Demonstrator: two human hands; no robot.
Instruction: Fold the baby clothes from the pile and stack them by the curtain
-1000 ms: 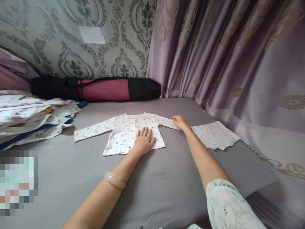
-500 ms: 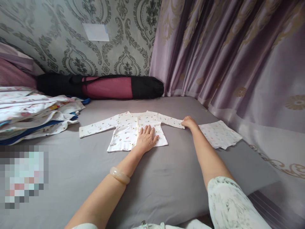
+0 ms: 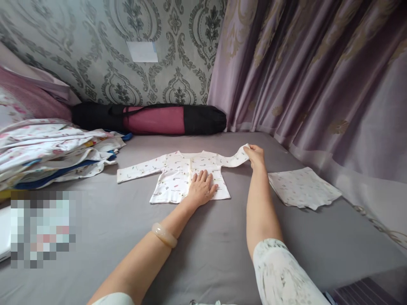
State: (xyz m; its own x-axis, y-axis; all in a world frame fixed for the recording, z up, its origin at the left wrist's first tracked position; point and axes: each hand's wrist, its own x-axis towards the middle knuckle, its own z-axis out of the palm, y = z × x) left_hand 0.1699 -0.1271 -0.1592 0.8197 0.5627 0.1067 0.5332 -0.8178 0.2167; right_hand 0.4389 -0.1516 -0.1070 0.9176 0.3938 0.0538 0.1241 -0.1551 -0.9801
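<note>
A small white long-sleeved baby shirt [image 3: 173,178] with a tiny print lies spread flat on the grey bed sheet [image 3: 222,245]. My left hand [image 3: 202,187] rests flat on the shirt's front, right of the centre strip, fingers spread. The cuff of the right-side sleeve is pinched in my right hand [image 3: 256,155], which holds it raised off the sheet so the sleeve curves upward. The other sleeve stretches out flat to the left. A pale bangle [image 3: 164,235] circles my left wrist.
A folded white printed cloth [image 3: 305,188] lies to the right. Piled clothes [image 3: 60,148] sit at the left, above a pixelated patch. Along the wall rests a long black and maroon bag [image 3: 154,120]. Purple curtains [image 3: 286,72] hang at the right.
My right hand has lifted the sleeve cuff from the sheet and bent it upward. My left hand stays on the shirt. The camera view has shifted slightly.
</note>
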